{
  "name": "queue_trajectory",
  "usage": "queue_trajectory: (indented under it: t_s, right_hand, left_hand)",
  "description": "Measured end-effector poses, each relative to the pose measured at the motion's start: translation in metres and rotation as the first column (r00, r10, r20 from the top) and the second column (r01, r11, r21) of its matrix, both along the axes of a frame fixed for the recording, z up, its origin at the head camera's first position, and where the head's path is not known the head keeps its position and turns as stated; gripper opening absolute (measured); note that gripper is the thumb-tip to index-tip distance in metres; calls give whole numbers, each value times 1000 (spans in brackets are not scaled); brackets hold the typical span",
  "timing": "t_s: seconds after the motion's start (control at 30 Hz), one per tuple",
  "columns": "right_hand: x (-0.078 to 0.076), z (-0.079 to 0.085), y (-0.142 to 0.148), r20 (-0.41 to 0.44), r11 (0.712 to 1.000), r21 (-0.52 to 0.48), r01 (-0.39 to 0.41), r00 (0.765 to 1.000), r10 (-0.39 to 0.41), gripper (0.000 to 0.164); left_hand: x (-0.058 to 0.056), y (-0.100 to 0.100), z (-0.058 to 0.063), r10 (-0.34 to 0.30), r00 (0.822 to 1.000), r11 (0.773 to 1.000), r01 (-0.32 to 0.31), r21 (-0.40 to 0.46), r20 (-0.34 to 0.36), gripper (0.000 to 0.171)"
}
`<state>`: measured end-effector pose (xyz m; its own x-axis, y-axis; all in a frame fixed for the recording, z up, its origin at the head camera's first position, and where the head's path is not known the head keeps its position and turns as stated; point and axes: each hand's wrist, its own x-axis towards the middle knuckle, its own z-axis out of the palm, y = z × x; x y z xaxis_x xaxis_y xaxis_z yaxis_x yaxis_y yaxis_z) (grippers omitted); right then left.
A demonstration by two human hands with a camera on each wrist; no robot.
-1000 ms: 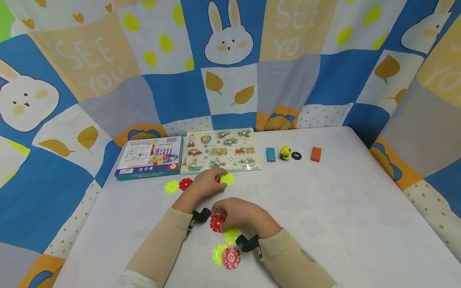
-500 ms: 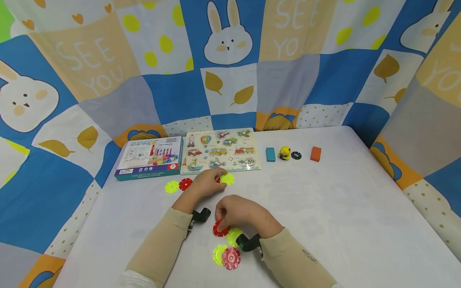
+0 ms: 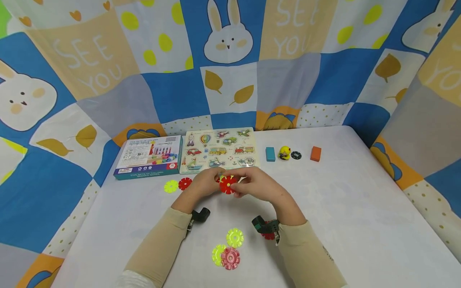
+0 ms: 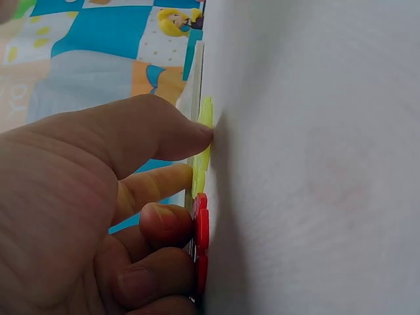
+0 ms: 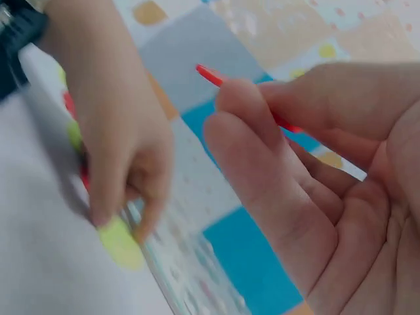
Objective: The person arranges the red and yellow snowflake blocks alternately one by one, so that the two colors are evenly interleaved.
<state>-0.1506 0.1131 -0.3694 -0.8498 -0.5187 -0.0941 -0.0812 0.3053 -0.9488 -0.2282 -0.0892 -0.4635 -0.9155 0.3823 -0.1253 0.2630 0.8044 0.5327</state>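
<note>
Red plastic is standing out above the white bench (image 3: pixel 360 220), where a person in beige sleeves (image 3: pixel 163 240) is using both bare hands. The right hand (image 3: pixel 261 185) is pinching a bright red flower-shaped plastic disc (image 3: pixel 228 185), holding it raised close to the left hand (image 3: pixel 205 183). That second grip is also pinching: its thumb and a finger are pressing on a lime-yellow flower-shaped plastic disc (image 5: pixel 121 244) at the end of a row on the bench. Farther left in the row, a flat yellow disc (image 3: pixel 171 186) and a flat red disc (image 3: pixel 185 184) are showing beyond the wrist.

Behind them, a teal-and-white printed cardboard box (image 3: pixel 148 158) is lying flat and closed, its contents hidden. Just beside it, a cream-coloured picture board (image 3: pixel 217 143) is displaying cars, boats, aircraft and a balloon within its rectangle. To the right, a blue rectangular block (image 3: pixel 270 154), a small yellow figure (image 3: pixel 284 153), a round black chip (image 3: pixel 296 155) and an orange rectangular block (image 3: pixel 315 154) are sitting in a loose line.

Nearer the person, a pinkish-red flower-shaped disc (image 3: pixel 230 258) is overlapping a pale yellow disc (image 3: pixel 217 255), with another yellow disc (image 3: pixel 235 237) lying just above. One more red disc (image 3: pixel 268 236) is peeking out behind the black wrist camera (image 3: pixel 265 225).
</note>
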Motion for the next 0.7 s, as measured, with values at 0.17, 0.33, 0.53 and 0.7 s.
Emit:
queue_trajectory:
  t_s: [0.17, 0.33, 0.53, 0.7]
  right_hand:
    - [-18, -13, 23, -9, 987, 21, 160, 987, -160, 40]
    - [-38, -43, 32, -24, 941, 151, 303, 953, -303, 46]
    - [-51, -72, 28, -96, 871, 295, 394, 919, -383, 47]
    - [-55, -86, 18, -148, 828, 391, 402, 915, -375, 47]
  left_hand:
    - [-1, 0, -5, -3, 1000, 1000, 3, -12, 6, 48]
    - [0, 1, -6, -14, 1000, 1000, 14, -15, 2, 47]
    - [0, 0, -1, -13, 1000, 1000, 13, -19, -10, 46]
    - [0, 0, 0, -3, 1000, 999, 3, -36, -7, 46]
